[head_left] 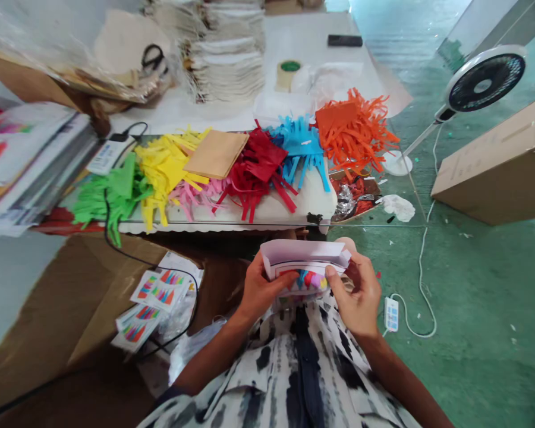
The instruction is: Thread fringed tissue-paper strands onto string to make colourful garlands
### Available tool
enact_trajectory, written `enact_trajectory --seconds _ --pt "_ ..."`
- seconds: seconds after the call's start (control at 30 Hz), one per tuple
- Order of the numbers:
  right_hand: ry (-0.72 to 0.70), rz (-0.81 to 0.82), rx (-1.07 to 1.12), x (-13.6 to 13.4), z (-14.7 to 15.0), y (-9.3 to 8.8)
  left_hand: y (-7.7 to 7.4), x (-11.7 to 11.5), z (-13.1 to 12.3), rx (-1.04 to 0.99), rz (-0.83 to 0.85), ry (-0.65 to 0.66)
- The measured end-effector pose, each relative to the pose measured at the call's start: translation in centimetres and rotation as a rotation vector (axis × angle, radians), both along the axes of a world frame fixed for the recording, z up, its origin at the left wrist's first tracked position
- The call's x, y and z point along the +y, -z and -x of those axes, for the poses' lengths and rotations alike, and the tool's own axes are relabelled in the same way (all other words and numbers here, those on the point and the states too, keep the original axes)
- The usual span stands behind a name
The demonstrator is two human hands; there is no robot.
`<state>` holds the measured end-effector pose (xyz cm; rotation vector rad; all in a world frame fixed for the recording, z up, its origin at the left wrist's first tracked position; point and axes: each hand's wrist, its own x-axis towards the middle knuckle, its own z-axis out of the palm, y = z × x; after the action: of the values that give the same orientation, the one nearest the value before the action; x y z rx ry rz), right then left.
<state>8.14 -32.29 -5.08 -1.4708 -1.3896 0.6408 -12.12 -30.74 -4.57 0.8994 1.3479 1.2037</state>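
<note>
Both my hands hold a folded white paper card (304, 257) with a colourful printed picture, close to my body over my patterned shirt. My left hand (259, 289) grips its left side, thumb on the printed face. My right hand (359, 291) pinches the right side, thumb on the print. Ahead on the table edge lie piles of fringed cut paper: green (111, 199), yellow (164, 169), pink (196, 196), red (258, 169), blue (301, 145) and orange (354, 128).
A tan envelope (216, 153) lies on the paper piles. Printed cards (154, 303) sit on a brown cardboard box at lower left. Stacked cloth bags (225, 59), a tape roll (288, 74), a floor fan (481, 83) and a large carton (499, 163) stand around. A white power strip (391, 314) lies on the green floor.
</note>
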Motion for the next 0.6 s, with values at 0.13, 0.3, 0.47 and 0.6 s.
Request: enact_trajectory --seconds 0.13,0.3,0.47,0.6 --pt "0.075 -0.050 -0.009 -0.1 0.3 0.9 0.9 1.0 0.5 0.022 0.012 0.064" --pt "0.179 -0.082 0.056 0.0 0.7 2.7 1.8 2.1 0.0 0.063 -0.020 0.091" --pt "0.176 -0.139 -0.029 0.0 0.3 3.2 2.9 2.5 -0.1 0.056 -0.047 0.143" --pt "0.140 -0.066 -0.020 0.3 -0.7 3.0 4.0 2.3 0.1 0.147 -0.173 0.153"
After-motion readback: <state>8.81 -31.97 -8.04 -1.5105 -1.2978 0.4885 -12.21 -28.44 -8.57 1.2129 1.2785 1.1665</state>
